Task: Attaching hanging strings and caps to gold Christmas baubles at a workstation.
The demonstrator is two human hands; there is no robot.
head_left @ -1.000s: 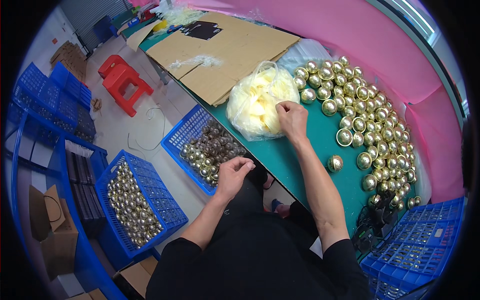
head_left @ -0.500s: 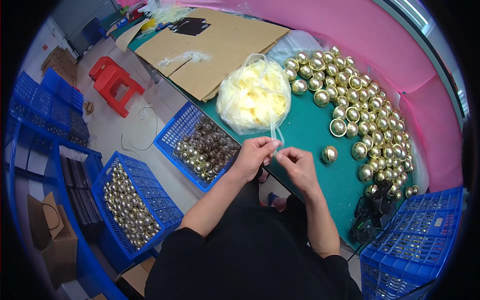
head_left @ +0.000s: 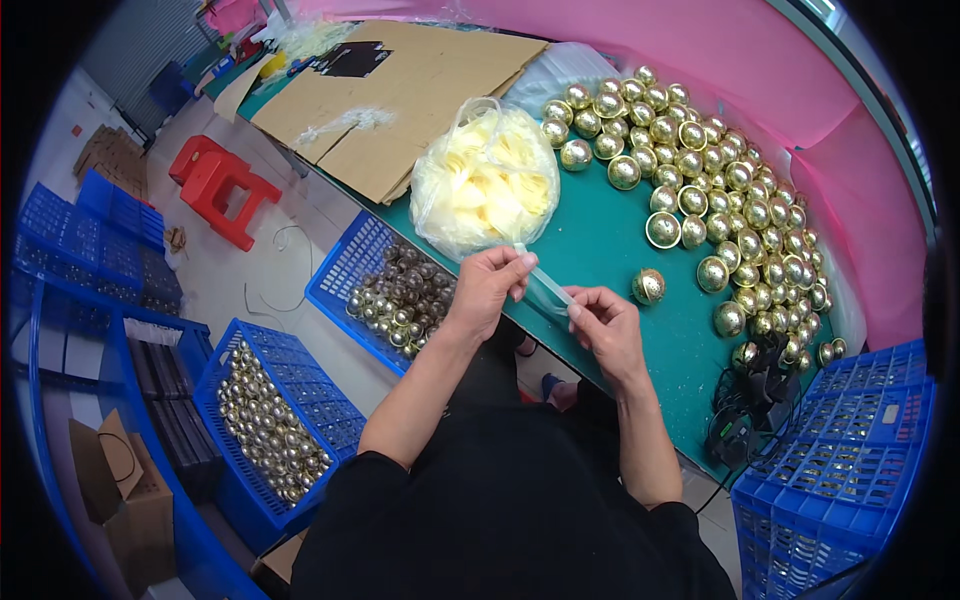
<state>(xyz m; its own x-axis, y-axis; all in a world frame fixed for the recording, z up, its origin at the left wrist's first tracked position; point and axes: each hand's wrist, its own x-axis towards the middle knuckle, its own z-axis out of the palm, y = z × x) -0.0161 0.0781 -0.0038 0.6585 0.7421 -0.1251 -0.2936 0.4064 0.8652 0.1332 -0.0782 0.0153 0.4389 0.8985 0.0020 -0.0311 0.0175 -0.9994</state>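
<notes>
A translucent whitish plastic strip [head_left: 547, 284] is stretched at a slant between my two hands, with a thinner loop sagging below it. My left hand [head_left: 486, 296] pinches its upper end, thumb over fingers, just in front of a clear plastic bag [head_left: 430, 222] full of pale yellow pieces. At the lower end, my right hand [head_left: 612, 332] grips the strip between thumb and forefinger above the green table edge. A single gold ball [head_left: 648, 286] lies on the table close to the right hand, apart from the large heap of gold balls [head_left: 738, 222].
Flattened cardboard [head_left: 400, 100] covers the table's far left. Below the table edge sits a blue basket [head_left: 340, 255] of balls, with another blue crate [head_left: 300, 365] further left. A red stool [head_left: 222, 190], a blue crate [head_left: 830, 440] and a black device [head_left: 735, 430] stand around.
My hands have drawn apart, the right one moving right and down, so the strip now spans between them at a slant. The whole view has shifted slightly.
</notes>
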